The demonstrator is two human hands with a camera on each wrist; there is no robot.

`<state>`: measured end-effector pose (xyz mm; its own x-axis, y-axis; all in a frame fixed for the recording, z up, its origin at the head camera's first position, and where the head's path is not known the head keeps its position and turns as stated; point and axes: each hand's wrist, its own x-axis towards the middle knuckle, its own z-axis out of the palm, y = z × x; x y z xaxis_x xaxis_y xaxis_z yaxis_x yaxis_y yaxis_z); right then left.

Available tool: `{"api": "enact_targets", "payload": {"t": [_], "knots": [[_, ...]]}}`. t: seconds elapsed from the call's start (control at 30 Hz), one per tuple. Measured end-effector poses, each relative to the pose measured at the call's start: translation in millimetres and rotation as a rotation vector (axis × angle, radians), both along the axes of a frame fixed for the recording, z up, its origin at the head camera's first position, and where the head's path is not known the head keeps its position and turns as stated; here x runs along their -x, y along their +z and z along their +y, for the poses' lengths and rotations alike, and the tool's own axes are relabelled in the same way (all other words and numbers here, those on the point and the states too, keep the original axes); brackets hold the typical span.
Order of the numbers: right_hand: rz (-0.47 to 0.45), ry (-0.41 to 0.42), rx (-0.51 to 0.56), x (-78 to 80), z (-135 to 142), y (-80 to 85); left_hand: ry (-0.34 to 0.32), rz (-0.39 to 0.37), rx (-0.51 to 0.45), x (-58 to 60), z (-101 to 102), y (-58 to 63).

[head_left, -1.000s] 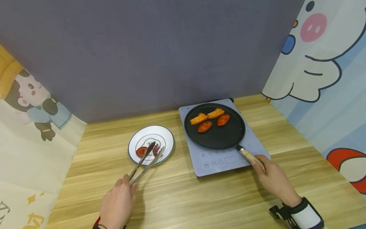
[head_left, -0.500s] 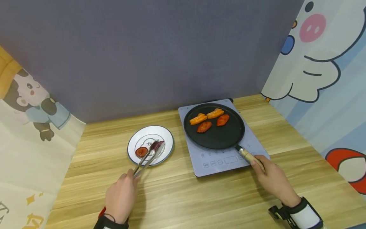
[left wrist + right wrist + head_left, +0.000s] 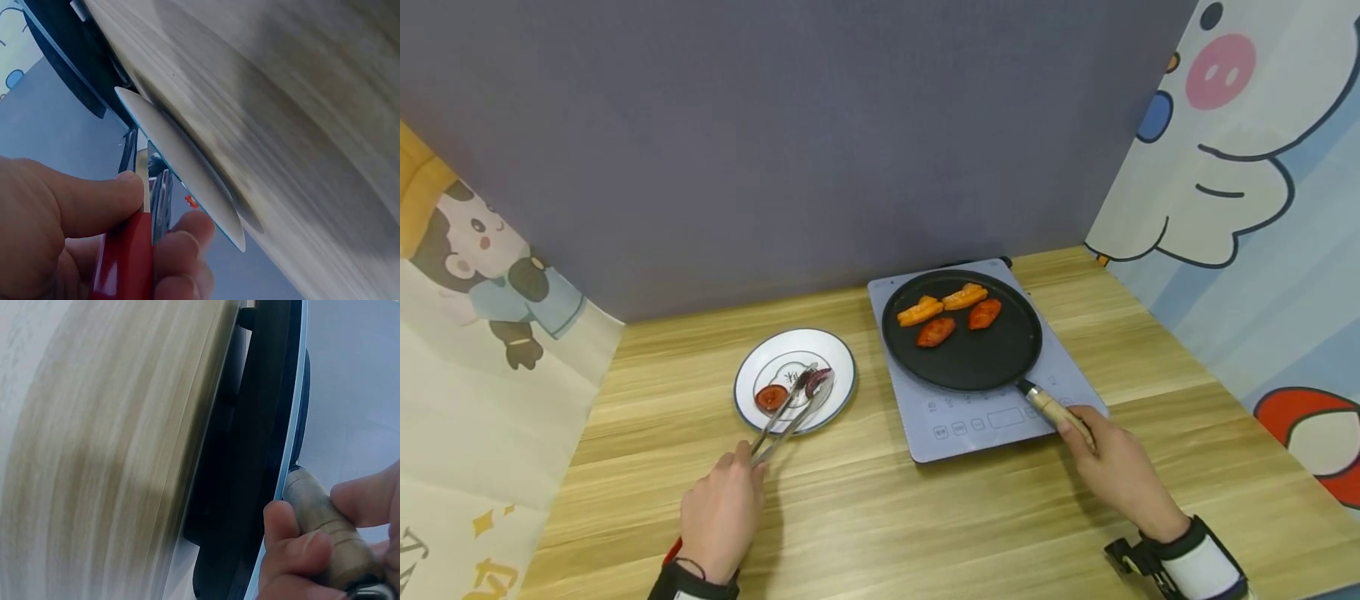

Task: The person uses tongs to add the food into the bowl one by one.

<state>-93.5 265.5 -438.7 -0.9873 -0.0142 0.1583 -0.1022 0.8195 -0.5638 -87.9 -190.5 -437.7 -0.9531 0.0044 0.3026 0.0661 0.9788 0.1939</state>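
My left hand [image 3: 722, 510] grips metal tongs [image 3: 781, 435] by their red handle [image 3: 128, 256], seen in the left wrist view. The tongs' tips are over a white, blue-rimmed plate [image 3: 752, 367], around a small dark purple piece of food [image 3: 817, 382]; whether they pinch it I cannot tell. A round red-brown slice [image 3: 771, 398] lies on the plate left of the tips. My right hand [image 3: 1116, 467] holds the pale wooden handle [image 3: 325, 519] of a flat black frying pan [image 3: 970, 358]. Two orange strips [image 3: 921, 311] and two reddish pieces [image 3: 936, 332] lie in the pan.
Beneath the pan is a pale induction cooker [image 3: 955, 437] with touch controls along its near side. Everything stands on a wood-grain table [image 3: 865, 517]. A grey panel [image 3: 775, 150] rises behind, and cartoon-printed sheets [image 3: 1247, 208] flank both sides.
My left hand has moved slightly forward and right. The tongs' arms have come closer together, and the purple piece has turned and shifted a little. The right hand and pan look still.
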Motion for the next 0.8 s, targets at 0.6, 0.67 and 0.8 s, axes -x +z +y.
{"api": "enact_targets", "payload": {"t": [0.6, 0.67, 0.8], "knots": [[0.007, 0.003, -0.004, -0.4, 0.2, 0.4, -0.017, 0.007, -0.01, 2.7, -1.3, -7.7], [0.005, 0.004, -0.003, -0.3, 0.4, -0.3, -0.016, 0.007, -0.016, 2.7, -1.7, -7.6], [0.012, 0.003, -0.005, 0.0, 0.4, -1.3, -0.02, -0.002, -0.035, 2.7, -2.1, -6.7]]}}
